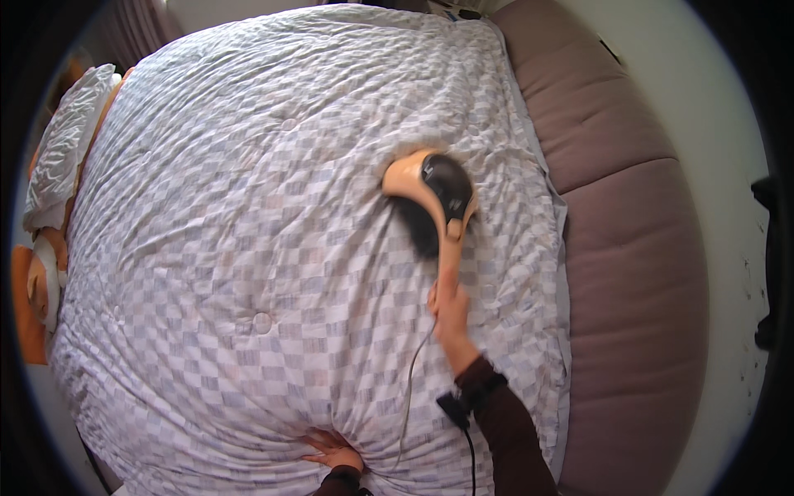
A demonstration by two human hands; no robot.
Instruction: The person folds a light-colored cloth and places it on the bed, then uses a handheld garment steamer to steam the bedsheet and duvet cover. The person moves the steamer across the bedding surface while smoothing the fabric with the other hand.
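Observation:
My right hand [451, 313] is wrapped around the handle of a handheld mattress vacuum cleaner [414, 176] with an orange-tan body and a dark cover. Its wide head rests on a checked quilt [205, 366] in white, grey-blue and pale pink, right of the bed's middle. A thin grey cord [409, 378] runs from the handle back across the cloth. Near the lower edge, my left hand [335, 451] presses down on the quilt with fingers spread, and creases fan out around it. The vacuum's underside is hidden.
A padded mauve headboard [633, 279] borders the bed on the right, with a pale wall [726, 204] behind it. At the left stand a white crinkled bundle [62, 149] and orange items [31, 310]. Small objects [456, 11] lie beyond the far corner. A black cable [471, 459] hangs by my right sleeve.

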